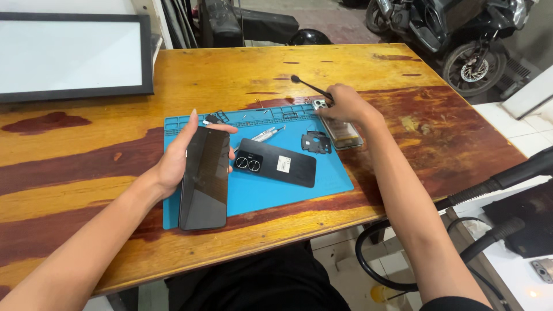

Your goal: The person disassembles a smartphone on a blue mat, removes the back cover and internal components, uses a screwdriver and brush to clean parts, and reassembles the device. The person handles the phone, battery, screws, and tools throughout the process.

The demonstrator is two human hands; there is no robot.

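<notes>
A person holds a dark phone in one hand and a thin black tool in the other over a blue work mat.

At centre left, the left hand [183, 154] wraps its fingers around the phone [204, 178], screen up, over the blue mat's [271, 196] left edge. At upper centre, the right hand [345, 105] pinches the thin black tool [310, 86] with fingers closed on it, just above a phone frame [341, 133] at the mat's right edge. A black back cover [276, 162] lies mid-mat, beside a small black bracket [316, 142] and a silver screwdriver [266, 135], all on the wooden table [86, 150].
</notes>
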